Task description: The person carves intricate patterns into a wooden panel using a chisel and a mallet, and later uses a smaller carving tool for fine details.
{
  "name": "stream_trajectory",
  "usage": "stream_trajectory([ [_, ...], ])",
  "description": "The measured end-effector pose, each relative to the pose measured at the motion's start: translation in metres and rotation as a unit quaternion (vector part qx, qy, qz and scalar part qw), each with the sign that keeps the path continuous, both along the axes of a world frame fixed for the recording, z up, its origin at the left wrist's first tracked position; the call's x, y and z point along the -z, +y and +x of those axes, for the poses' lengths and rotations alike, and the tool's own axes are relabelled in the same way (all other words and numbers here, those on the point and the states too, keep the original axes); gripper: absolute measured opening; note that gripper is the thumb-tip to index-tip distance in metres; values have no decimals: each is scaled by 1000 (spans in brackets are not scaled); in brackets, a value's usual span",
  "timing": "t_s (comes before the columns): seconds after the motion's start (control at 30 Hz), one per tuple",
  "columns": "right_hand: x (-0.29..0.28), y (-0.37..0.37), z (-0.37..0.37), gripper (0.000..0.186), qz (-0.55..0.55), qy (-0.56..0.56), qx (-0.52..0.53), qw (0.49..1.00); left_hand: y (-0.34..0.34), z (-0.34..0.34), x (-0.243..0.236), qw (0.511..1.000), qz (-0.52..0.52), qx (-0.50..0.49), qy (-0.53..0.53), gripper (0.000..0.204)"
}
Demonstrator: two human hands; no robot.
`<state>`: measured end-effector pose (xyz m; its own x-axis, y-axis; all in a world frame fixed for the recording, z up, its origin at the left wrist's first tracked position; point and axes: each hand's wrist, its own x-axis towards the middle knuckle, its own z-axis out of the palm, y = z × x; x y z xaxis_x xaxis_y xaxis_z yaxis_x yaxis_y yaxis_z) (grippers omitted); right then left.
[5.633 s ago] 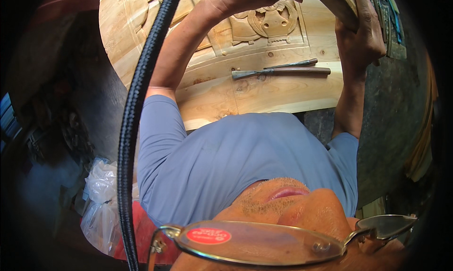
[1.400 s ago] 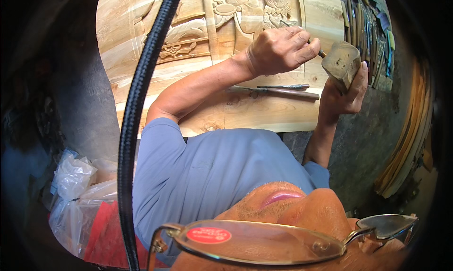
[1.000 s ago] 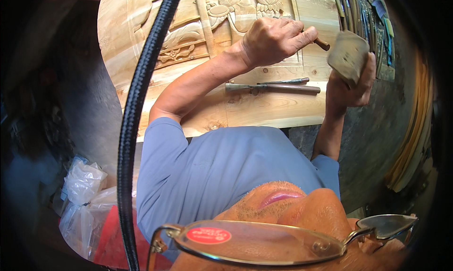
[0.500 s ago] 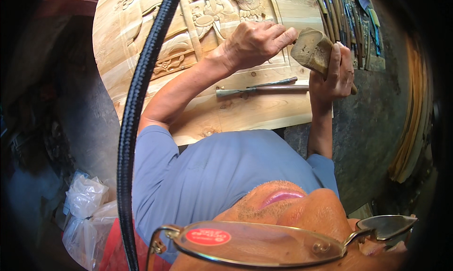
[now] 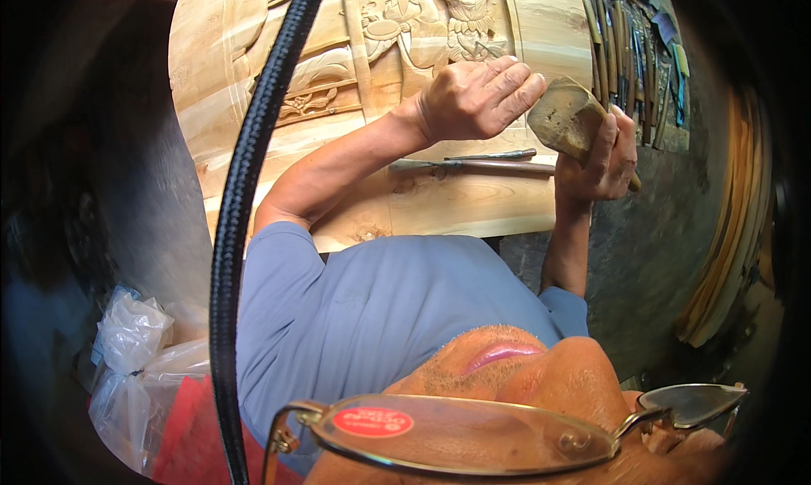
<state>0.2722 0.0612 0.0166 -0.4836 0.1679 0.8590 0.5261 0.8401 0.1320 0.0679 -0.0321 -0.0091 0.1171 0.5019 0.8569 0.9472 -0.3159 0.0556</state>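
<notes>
A pale wooden panel (image 5: 473, 210) carved in relief with figures and scrollwork lies before me. My left hand (image 5: 481, 98) is closed in a fist above the panel, near the carved bird-like figure (image 5: 473, 29). Whatever it grips is hidden by the fingers. My right hand (image 5: 601, 160) is wrapped round a worn wooden mallet (image 5: 564, 117), whose blocky head hangs close beside the left fist. The handle end pokes out past the right hand. Below the hands, two long slim carving tools (image 5: 498, 166) rest on the plain margin of the panel.
Several carving tools (image 5: 621, 54) lie in a row at the far right, with a small brush (image 5: 681, 60) beside them. Long wooden strips (image 5: 718, 248) stand at the right. A black braided cable (image 5: 241, 189) crosses the left side. Clear plastic bags (image 5: 131, 341) sit at lower left.
The view has tilted a little. Both hands, with the mallet, appear slightly lower and nearer my body, and the left fist has shifted right. Both grips stay closed.
</notes>
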Motion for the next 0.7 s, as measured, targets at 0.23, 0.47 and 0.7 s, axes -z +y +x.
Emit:
stream_trajectory([
  [0.23, -12, -5, 19, 79, -32, 33, -70, 996, -3, -2, 2, 1000, 3, -3, -12, 30],
  [0.47, -11, -8, 13, 54, -10, -26, 0, 1000, -2, -4, 6, 999, 13, 5, -42, 29],
  [0.7, -3, -1, -1, 49, -3, -23, -12, 1000, -2, -8, 7, 998, 12, 22, -53, 31],
])
